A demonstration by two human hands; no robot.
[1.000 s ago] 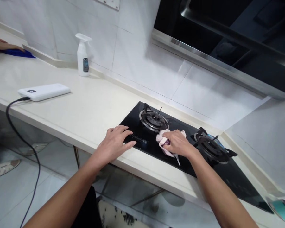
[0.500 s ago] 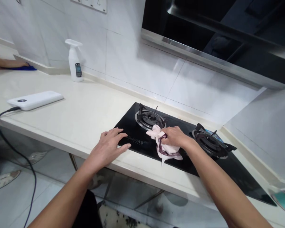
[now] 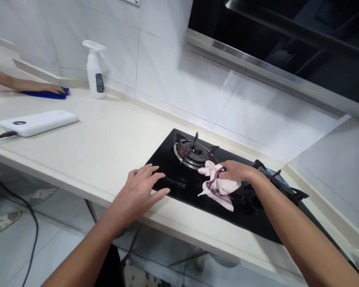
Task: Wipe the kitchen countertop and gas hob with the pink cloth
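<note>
My right hand (image 3: 236,171) presses a crumpled pink cloth (image 3: 218,185) onto the black glass gas hob (image 3: 164,167), its fingers gripping the fabric. The cloth lies between the two burners, close to the left burner's steel ring and iron grate (image 3: 193,153). The right burner (image 3: 275,177) is partly hidden behind my right forearm. My left hand (image 3: 137,191) rests with spread fingers on the hob's front edge, beside the printed logo, and holds nothing.
A white spray bottle (image 3: 95,69) stands against the tiled wall. Nearby, another person's hand (image 3: 38,87) rests on a blue cloth (image 3: 46,94). A white power bank (image 3: 37,122) with a dark cable lies on the cream counter (image 3: 101,139). A range hood (image 3: 257,52) overhangs the hob.
My right hand has moved the pink cloth rightward across the hob. The other person's hand has slid the blue cloth along the counter toward the spray bottle. My left hand stays in place.
</note>
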